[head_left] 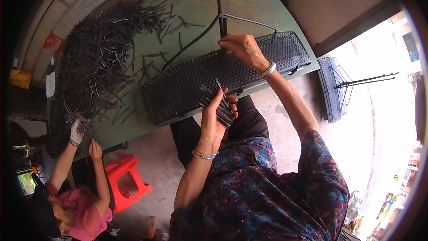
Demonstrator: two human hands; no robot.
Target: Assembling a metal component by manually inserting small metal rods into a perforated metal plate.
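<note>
My left hand (213, 122) is wrapped around a bundle of thin dark strips (225, 114), their ends poking up past the thumb. A black rack (187, 89) with a honeycomb of small holes lies at the table's near edge, just beyond that hand. Rows of strip ends stand along its far left edge. Over the rack's far middle, my right hand (245, 51) is closed with thumb and forefinger pinched together; whatever is between the fingertips is too small to make out. A bent metal rod handle (220, 15) rises from the rack beside the right hand.
A big heap of dark strips (96, 44) covers the left of the green table (187, 31), with loose ones scattered around. A co-worker in pink (84, 214) reaches into it from the lower left. A red stool (127, 183) stands below; similar racks (332, 89) stand at right.
</note>
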